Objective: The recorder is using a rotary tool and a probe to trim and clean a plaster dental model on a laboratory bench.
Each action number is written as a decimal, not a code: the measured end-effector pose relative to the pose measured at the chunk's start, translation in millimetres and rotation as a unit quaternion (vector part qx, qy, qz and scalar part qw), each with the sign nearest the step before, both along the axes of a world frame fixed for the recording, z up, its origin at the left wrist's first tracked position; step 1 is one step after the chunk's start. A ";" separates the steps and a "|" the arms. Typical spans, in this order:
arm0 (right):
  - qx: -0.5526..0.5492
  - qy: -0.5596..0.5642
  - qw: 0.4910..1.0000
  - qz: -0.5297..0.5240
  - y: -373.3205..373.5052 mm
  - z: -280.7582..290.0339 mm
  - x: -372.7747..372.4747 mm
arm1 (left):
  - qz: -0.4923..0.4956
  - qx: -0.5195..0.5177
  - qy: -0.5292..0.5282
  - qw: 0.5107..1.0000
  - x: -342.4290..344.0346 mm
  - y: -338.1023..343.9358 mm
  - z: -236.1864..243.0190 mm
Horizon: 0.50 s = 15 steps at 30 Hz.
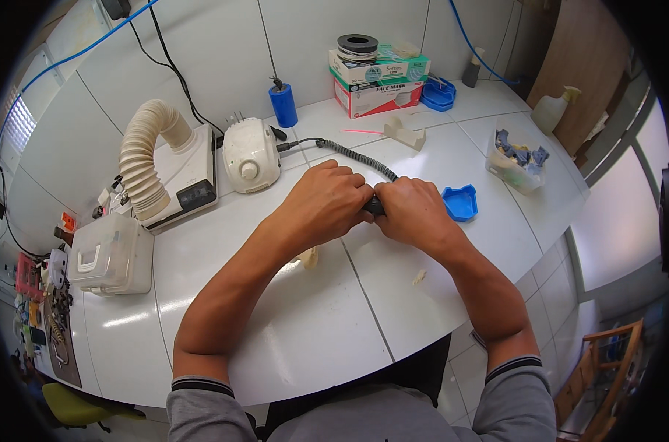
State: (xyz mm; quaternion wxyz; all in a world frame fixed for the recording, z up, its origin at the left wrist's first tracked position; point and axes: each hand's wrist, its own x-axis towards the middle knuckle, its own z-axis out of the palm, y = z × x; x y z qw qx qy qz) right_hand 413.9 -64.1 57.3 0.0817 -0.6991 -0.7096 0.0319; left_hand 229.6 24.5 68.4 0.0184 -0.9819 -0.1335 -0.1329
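Over the middle of the table, a dark rotary handpiece (pixel 375 205) shows between my two fists, mostly hidden by my fingers. My left hand (pixel 325 197) is wrapped round one end. Around the other end, where the cord comes in, my right hand (pixel 415 212) is closed. A coiled black cord (pixel 360 156) runs from behind my right hand to the cream motor control box (pixel 250 156) with a round knob. Under my left wrist lies a cream-coloured piece (pixel 309 257), partly covered by my arm. A smaller cream piece (pixel 420 277) lies below my right forearm.
A blue tray (pixel 460 203) sits right of my right hand. Farther back stand a tub of blue-grey pieces (pixel 517 162), stacked boxes (pixel 378 96) and a blue cylinder (pixel 283 105). On the left are a ribbed hose unit (pixel 146 166) and a clear plastic case (pixel 112 254).
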 end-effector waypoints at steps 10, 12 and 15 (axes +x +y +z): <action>0.012 0.015 1.000 -0.011 -1.8 -5.7 -2.5 | 0.017 0.061 0.015 0.998 7.0 -2.6 -8.0; 0.033 -0.011 0.999 -0.005 -1.1 -9.2 -3.4 | 0.016 0.049 0.009 0.999 5.9 -1.3 -11.3; 0.068 -0.025 0.997 0.008 -2.5 -10.3 -4.3 | 0.018 0.021 0.006 1.000 4.3 -0.5 -10.0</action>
